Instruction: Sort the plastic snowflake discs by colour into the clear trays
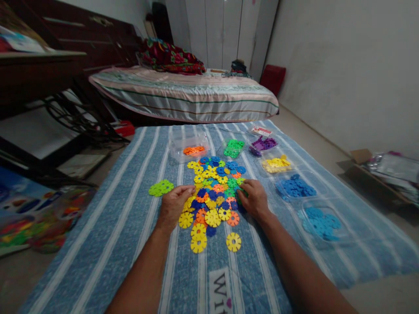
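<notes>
Since the notched discs (213, 217) heaped on the striped cloth (98, 240) look light, stiff and slightly slick, a rim pinch should suit them, though whether the left hand (176, 201) beside them or the right hand (254, 199) at the green discs (231, 182) grips any, I cannot tell.

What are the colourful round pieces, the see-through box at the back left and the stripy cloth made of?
The round pieces look like plastic: smooth, evenly bright colours and matching notched edges. The see-through box seems to be clear, slightly shiny plastic, because its thin walls let things show through. The stripy cloth looks like dull, flecked woven fabric; cotton or something else, I can't tell.
</notes>
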The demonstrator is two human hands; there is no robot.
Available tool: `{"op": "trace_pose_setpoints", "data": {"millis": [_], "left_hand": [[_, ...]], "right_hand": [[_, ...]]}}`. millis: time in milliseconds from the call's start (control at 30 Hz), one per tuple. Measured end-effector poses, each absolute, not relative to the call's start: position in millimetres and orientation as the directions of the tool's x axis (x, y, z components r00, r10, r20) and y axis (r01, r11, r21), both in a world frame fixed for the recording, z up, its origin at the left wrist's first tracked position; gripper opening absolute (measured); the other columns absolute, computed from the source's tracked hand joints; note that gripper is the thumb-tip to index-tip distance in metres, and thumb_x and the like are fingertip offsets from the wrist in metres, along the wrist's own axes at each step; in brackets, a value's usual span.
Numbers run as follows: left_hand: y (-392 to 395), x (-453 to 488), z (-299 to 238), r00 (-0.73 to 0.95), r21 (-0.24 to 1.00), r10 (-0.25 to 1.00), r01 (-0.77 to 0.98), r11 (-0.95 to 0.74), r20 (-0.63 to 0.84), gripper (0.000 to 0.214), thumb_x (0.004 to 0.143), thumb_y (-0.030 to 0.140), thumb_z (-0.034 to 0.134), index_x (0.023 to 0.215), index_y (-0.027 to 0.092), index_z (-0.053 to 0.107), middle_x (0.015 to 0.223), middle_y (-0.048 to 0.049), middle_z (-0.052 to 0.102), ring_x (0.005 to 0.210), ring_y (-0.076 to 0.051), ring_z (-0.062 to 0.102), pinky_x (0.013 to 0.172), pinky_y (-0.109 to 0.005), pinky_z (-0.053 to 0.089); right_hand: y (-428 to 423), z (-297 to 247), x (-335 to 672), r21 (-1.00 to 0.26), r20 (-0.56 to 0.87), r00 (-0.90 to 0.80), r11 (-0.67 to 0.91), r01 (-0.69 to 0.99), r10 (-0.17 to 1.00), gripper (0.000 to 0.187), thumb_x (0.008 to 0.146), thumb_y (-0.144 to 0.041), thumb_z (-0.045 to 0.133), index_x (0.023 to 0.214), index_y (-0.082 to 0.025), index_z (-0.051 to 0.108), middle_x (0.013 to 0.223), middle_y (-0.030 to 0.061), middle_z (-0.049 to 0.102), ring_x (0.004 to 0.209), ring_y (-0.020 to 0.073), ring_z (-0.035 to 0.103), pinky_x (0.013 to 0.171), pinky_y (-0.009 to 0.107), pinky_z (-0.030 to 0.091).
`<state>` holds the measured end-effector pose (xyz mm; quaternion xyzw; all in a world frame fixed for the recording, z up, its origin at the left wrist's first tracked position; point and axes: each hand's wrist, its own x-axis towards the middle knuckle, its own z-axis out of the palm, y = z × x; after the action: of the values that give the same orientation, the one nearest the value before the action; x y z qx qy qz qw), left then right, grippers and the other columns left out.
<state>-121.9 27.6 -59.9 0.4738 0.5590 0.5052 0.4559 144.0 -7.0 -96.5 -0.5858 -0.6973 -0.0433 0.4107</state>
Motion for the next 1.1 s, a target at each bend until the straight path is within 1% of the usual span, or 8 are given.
{"op": "trace_pose_setpoints", "data": {"millis": [333,567,767,900,1100], "left_hand": [[26.3,-121.7,-63.4,-0.121,0.999,0.992,0.039,0.033,-0.028,0.040,0.058,0.048,0.079,0.082,0.016,0.076,0.084,-0.0069,0.076,0.082,-0.022,0.068,0.077,-0.031,0.051],[25.2,-122.7,-65.3,-0.107,0.998,0.994,0.057,0.021,-0.015,0.038,0.062,0.047,0.078,0.084,0.016,0.076,0.082,-0.0064,0.076,0.081,-0.022,0.069,0.075,-0.031,0.051],[24.8,-122.2,-63.2,-0.108,0.999,0.994,0.035,0.026,-0.022,0.035,0.062,0.045,0.077,0.083,0.016,0.076,0.081,-0.0056,0.076,0.081,-0.021,0.069,0.077,-0.030,0.051],[24.8,-121.9,-62.3,-0.111,0.998,0.994,0.046,0.032,-0.027,0.034,0.063,0.044,0.077,0.083,0.016,0.075,0.081,-0.0056,0.076,0.082,-0.022,0.069,0.078,-0.031,0.051],[24.4,-121.0,-62.2,-0.117,0.998,0.993,0.046,0.029,-0.024,0.038,0.061,0.048,0.078,0.082,0.016,0.075,0.082,-0.0065,0.076,0.083,-0.023,0.070,0.076,-0.032,0.053]], "right_hand": [[-8.7,-99.6,146.3,-0.408,0.616,0.003,0.315,0.857,0.788,0.017,0.088,-0.027,0.056,0.086,-0.020,0.071,0.096,0.0092,0.068,0.093,0.0220,0.059,0.084,0.035,0.046],[-11.5,-97.4,145.1,-0.421,0.619,-0.013,0.346,0.838,0.785,0.018,0.090,-0.027,0.054,0.085,-0.020,0.070,0.093,0.0085,0.068,0.089,0.0208,0.059,0.082,0.034,0.046],[-12.2,-95.5,143.6,-0.426,0.620,-0.011,0.349,0.835,0.784,0.019,0.090,-0.026,0.052,0.083,-0.021,0.068,0.090,0.0078,0.068,0.088,0.0201,0.059,0.081,0.033,0.045],[-9.4,-97.4,145.6,-0.428,0.610,0.042,0.284,0.858,0.791,0.018,0.089,-0.025,0.051,0.086,-0.020,0.067,0.089,0.0075,0.068,0.087,0.0205,0.058,0.081,0.033,0.044],[-3.0,-104.3,155.8,-0.448,0.578,0.210,0.091,0.890,0.789,0.023,0.086,-0.027,0.051,0.096,-0.018,0.068,0.093,0.0098,0.070,0.089,0.0226,0.057,0.082,0.035,0.043]]}}
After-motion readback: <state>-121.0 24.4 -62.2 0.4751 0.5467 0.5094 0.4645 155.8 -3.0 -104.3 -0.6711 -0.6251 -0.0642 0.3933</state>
